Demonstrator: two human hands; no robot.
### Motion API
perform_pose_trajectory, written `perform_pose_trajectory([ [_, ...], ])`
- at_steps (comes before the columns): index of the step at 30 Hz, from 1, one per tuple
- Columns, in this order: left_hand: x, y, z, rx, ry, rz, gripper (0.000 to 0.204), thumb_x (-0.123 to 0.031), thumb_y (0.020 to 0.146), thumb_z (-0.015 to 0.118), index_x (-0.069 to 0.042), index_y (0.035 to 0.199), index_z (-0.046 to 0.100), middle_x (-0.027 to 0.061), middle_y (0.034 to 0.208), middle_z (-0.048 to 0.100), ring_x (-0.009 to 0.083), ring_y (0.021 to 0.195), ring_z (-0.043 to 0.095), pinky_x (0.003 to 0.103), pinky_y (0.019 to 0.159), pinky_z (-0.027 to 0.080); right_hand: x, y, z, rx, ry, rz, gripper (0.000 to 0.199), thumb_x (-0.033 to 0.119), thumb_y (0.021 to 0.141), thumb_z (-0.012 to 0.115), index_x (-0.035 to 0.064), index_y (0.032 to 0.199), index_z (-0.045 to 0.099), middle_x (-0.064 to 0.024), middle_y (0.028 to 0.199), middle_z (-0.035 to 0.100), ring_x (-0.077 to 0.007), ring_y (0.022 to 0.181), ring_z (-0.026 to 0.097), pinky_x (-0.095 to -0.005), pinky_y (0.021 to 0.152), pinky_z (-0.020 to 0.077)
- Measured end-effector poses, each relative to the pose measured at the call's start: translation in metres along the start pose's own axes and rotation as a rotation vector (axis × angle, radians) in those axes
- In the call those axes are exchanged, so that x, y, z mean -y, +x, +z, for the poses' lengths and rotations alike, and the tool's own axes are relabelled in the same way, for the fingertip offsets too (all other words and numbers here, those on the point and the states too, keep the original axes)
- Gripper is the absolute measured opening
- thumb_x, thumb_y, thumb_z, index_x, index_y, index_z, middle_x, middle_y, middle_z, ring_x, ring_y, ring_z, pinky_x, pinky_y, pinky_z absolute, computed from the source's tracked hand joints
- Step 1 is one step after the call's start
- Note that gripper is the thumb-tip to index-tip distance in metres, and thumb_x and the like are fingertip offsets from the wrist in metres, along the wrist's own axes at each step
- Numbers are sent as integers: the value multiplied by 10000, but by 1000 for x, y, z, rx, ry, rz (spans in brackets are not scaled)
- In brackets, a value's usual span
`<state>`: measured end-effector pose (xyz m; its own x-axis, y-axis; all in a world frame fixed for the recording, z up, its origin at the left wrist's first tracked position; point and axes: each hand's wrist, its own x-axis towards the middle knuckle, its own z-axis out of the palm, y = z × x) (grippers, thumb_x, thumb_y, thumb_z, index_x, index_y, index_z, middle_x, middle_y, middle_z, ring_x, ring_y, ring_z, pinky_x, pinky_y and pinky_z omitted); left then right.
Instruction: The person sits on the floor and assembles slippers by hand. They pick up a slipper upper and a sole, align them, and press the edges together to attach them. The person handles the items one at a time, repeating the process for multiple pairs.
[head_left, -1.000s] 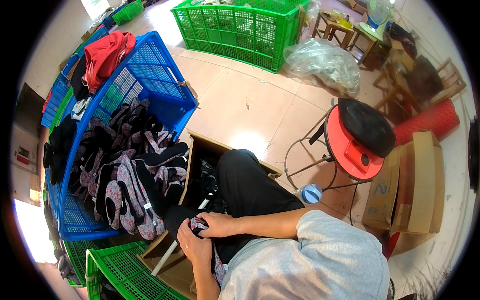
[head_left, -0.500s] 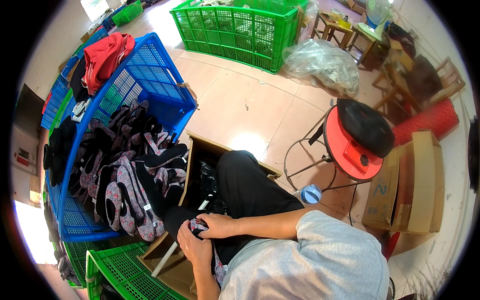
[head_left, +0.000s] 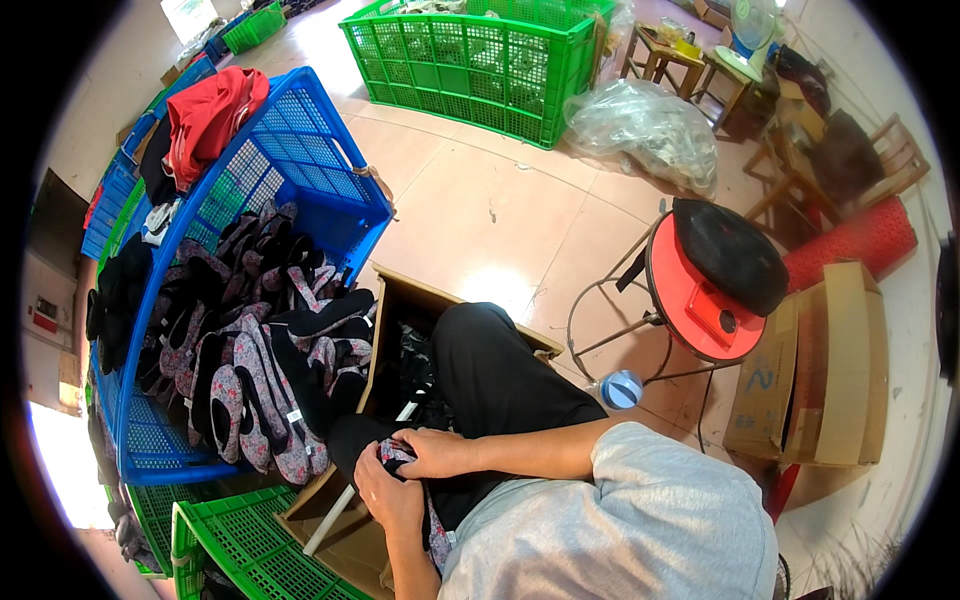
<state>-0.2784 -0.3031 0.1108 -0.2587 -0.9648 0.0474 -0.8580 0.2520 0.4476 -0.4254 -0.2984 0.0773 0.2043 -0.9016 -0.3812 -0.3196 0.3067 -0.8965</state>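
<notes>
Over my lap, my left hand (head_left: 390, 497) and my right hand (head_left: 437, 453) are closed together on a grey floral slipper (head_left: 396, 451) with black parts. Only a patch of it shows between the fingers; a further floral strip (head_left: 438, 540) shows beside my left wrist, against the grey shirt. The fingers of both hands are bent and pressed on the fabric. To the left, a blue plastic basket (head_left: 125, 400) lies tilted with many similar floral and black slippers (head_left: 262, 390) heaped in it.
An open cardboard box (head_left: 375, 345) with black material stands by my knees, a white rod (head_left: 330, 520) across it. A green crate (head_left: 250, 540) is at lower left, another green crate (head_left: 470, 80) ahead. At right stand a red-topped stool (head_left: 690, 290) and a carton (head_left: 800, 370).
</notes>
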Motion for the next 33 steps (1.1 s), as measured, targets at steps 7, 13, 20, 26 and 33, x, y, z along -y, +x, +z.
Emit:
perform_pose_trajectory([
  [7,0,1,0,-2,0,8,586,44,690,642,-14,1262,525,178,1260,575,388,1213,501,448,1042,392,-4,3,3,-7,-5,-1,798,445,814,669,5,1430,414,-268,1306,560,-388,1212,556,-410,1037,434],
  [13,-2,1,0,-7,-6,5,579,47,688,639,-12,1254,528,176,1251,579,391,1206,504,447,1035,397,-4,2,2,-3,-10,3,800,452,816,666,20,1438,409,-264,1316,554,-383,1222,552,-412,1037,434],
  [20,0,1,0,-18,-9,14,578,52,682,635,-14,1247,530,176,1242,582,391,1198,508,449,1032,399,-1,2,1,3,-19,20,808,460,813,663,23,1442,408,-258,1321,551,-378,1232,546,-415,1039,432],
  [26,2,1,1,-20,0,5,582,53,683,641,-21,1249,531,174,1233,583,389,1191,511,451,1029,399,3,1,-1,22,-13,21,809,456,815,660,25,1449,402,-258,1325,548,-376,1235,543,-416,1046,427],
  [33,5,3,-2,-19,-13,36,546,45,684,671,-26,1215,563,162,1210,588,385,1162,523,445,1007,416,-9,-1,5,-110,-36,-54,656,326,819,644,-5,1364,487,-239,1220,629,-382,1161,598,-445,989,470],
])
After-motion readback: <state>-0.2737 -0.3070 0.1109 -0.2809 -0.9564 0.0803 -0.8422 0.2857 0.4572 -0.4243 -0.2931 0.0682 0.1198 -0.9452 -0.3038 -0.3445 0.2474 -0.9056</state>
